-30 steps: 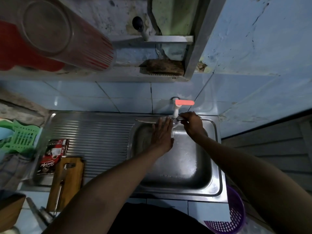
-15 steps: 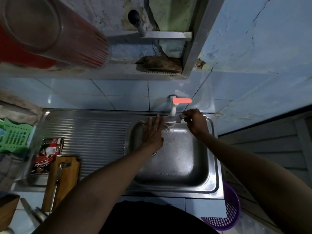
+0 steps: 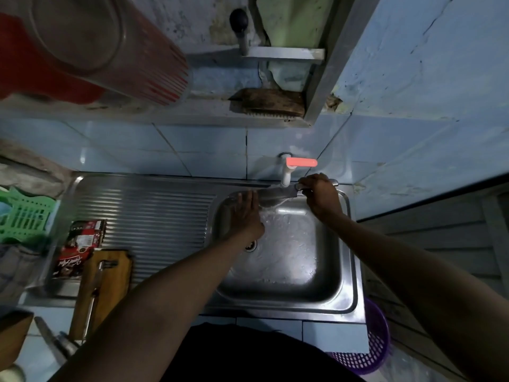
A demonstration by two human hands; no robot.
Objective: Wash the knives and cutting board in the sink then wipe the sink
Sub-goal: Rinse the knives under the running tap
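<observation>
My right hand grips the handle of a steel knife, holding it level under the white tap with the red lever. Water runs over the blade into the steel sink. My left hand lies flat with straight fingers touching the blade near its tip. A wooden cutting board rests at the front left of the drainboard, with a second knife lying on it.
The ribbed drainboard stretches left of the basin. A red packet lies beside the board, a green basket farther left. A purple basket stands at bottom right. A brush sits on the shelf above.
My left hand has slid left along the blade toward its tip. The right hand still holds the handle under the tap, and the view has shifted slightly.
</observation>
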